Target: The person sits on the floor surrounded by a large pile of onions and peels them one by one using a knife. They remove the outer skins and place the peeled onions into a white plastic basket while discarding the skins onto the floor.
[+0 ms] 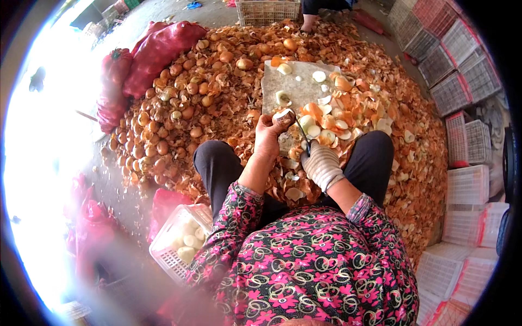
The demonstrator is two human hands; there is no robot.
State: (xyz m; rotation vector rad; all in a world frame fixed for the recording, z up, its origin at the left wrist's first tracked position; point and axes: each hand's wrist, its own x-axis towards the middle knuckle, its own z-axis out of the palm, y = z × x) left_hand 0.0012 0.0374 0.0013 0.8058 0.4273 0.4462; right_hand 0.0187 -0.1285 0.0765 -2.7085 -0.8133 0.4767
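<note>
My bare left hand [270, 134] grips an onion [285, 118] whose top shows a pale cut face and whose side is brownish. In a striped knit glove, my right hand [321, 164] is closed on the dark handle of a knife [301, 129], its blade up against the onion's right side. Beneath and beyond the hands lies a worn pale board [294, 87] with cut onion pieces [319, 76] on it. Peeled onions, cut ends and orange skins are heaped along the board's right side, close to the knife.
Unpeeled onions [162, 147] spread at the left among loose skins. A plastic basket [175, 254] of peeled onions stands by my left elbow. Red mesh sacks [163, 53] lie at the upper left. Crates [467, 185] are stacked at the right. Another person's leg [308, 22] shows beside a far crate [267, 13].
</note>
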